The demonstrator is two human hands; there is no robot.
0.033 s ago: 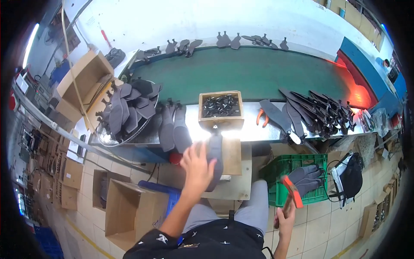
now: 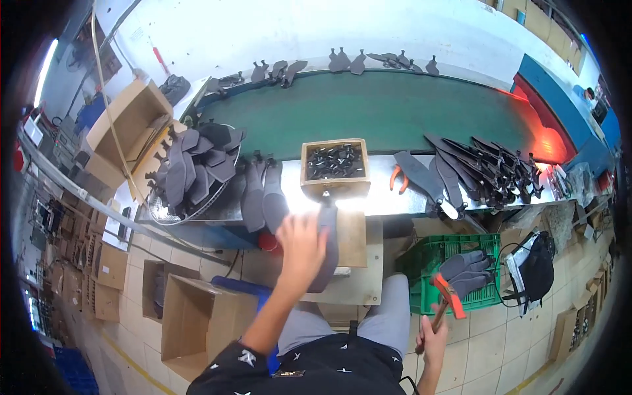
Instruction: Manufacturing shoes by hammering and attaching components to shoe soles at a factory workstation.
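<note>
My left hand [image 2: 301, 247] is at the work spot in front of me, palm down with its fingers stretched out. Its thumb overlaps a long dark grey insole-shaped piece [image 2: 327, 253], which hangs over the near side of the bench with its narrow end by a small metal fitting. Whether the fingers press on the piece is hard to see. Off to the right, my right hand [image 2: 432, 334] grips the wooden handle of a hammer [image 2: 449, 296] with an orange head. Just beyond the piece stands a wooden box [image 2: 335, 185] filled with small black parts.
Similar grey pieces fill a round basket [image 2: 197, 164] at left, and darker ones pile up [image 2: 490, 172] at right beside orange-handled pliers [image 2: 397, 179]. A green belt [image 2: 368, 108] runs behind. Below are a green crate [image 2: 421, 253] with pieces and cardboard boxes [image 2: 197, 322].
My left hand has shifted slightly forward and its fingers are closer together. The hammer has tilted a little, its head moving slightly right.
</note>
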